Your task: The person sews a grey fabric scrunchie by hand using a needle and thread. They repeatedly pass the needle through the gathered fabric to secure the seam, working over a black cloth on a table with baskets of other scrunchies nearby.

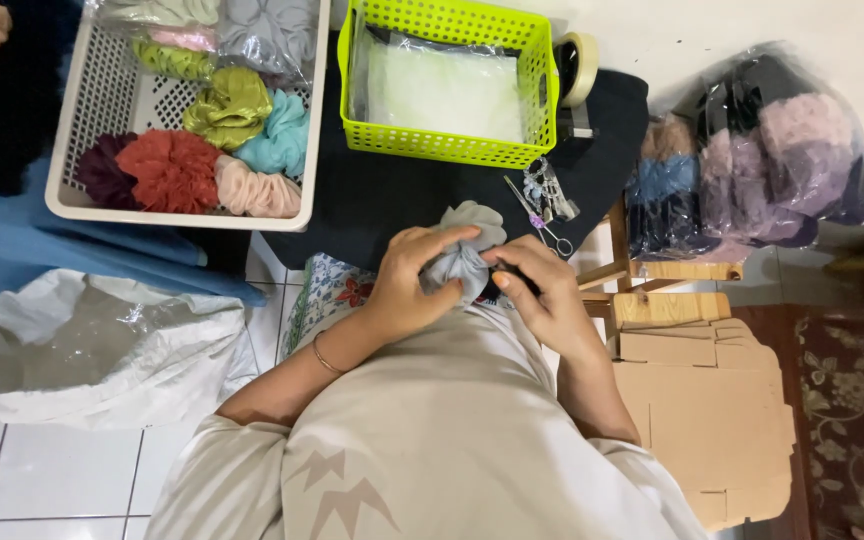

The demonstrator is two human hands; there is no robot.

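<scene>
A grey fabric scrunchie (pixel 465 243) is bunched between both hands, just above my lap. My left hand (pixel 407 283) wraps its left side with the fingers curled over the cloth. On the other side, my right hand (pixel 542 290) pinches it, with something small and dark under the fingers that I cannot make out. Small scissors (pixel 544 222) lie on the black cloth (pixel 372 195) right above my right hand.
A white basket (pixel 92 110) at upper left holds several coloured scrunchies. Next to it stands a lime green basket (pixel 542 100) holding a clear plastic bag, beside a tape roll (pixel 577 65). Bagged scrunchies (pixel 762 160) lie right; flat cardboard boxes (pixel 712 400) lower right; a white sack (pixel 102 345) left.
</scene>
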